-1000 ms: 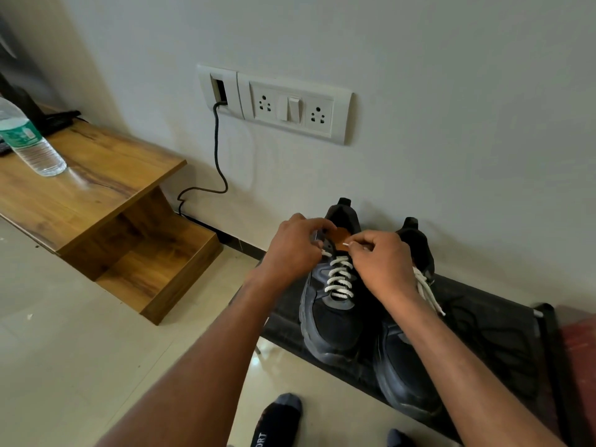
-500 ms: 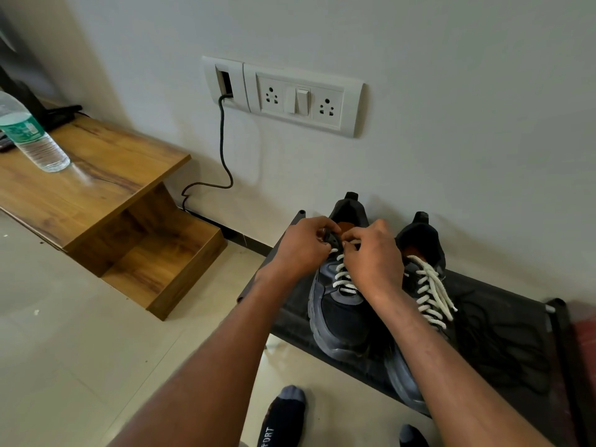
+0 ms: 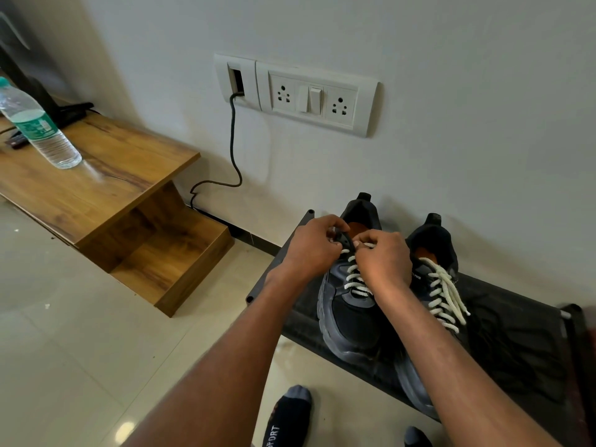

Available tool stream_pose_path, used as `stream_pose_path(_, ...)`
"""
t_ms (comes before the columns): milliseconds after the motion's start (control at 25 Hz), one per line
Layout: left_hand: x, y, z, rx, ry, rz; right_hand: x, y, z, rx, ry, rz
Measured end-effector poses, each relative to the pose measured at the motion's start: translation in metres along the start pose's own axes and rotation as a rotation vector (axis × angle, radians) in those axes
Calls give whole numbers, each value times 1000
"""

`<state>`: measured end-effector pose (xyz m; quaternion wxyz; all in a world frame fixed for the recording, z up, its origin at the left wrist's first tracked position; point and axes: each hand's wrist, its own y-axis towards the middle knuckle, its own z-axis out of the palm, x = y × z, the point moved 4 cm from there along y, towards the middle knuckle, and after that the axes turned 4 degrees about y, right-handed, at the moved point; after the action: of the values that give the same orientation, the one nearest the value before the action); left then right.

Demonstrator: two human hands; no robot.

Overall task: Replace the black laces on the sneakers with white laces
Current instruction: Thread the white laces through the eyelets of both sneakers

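Note:
Two dark grey sneakers stand side by side on a low black rack (image 3: 522,343) against the wall. The left sneaker (image 3: 348,321) carries a white lace (image 3: 354,279) through its eyelets. My left hand (image 3: 311,248) and my right hand (image 3: 383,262) meet over its tongue, each pinching the white lace near the top eyelets. The right sneaker (image 3: 432,285) is fully threaded with a white lace (image 3: 446,293) whose ends trail over its side. Loose black laces (image 3: 503,321) lie on the rack to the right.
A wooden step-shaped shelf (image 3: 106,182) stands at left with a water bottle (image 3: 38,127) on it. A wall socket plate (image 3: 300,93) has a black cable (image 3: 233,150) hanging down. My socked feet (image 3: 290,414) rest on the tiled floor.
Both hands stay at the top of the left sneaker and have drawn a little closer together. The view shifted, so the right sneaker's white lace shows fully.

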<state>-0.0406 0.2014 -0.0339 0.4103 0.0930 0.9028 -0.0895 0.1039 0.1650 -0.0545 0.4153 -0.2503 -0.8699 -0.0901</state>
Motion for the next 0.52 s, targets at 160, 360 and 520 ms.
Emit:
stream_pose_path(160, 1, 0, 0, 1, 1, -9, 0, -3, 0, -26, -8, 20)
stream_pose_path(360, 1, -1, 1, 23, 49, 5, 4, -6, -2, -88, 43, 56)
stream_pose_path(520, -1, -2, 1, 20, 56, 8, 5, -5, 0, -8, 40, 5)
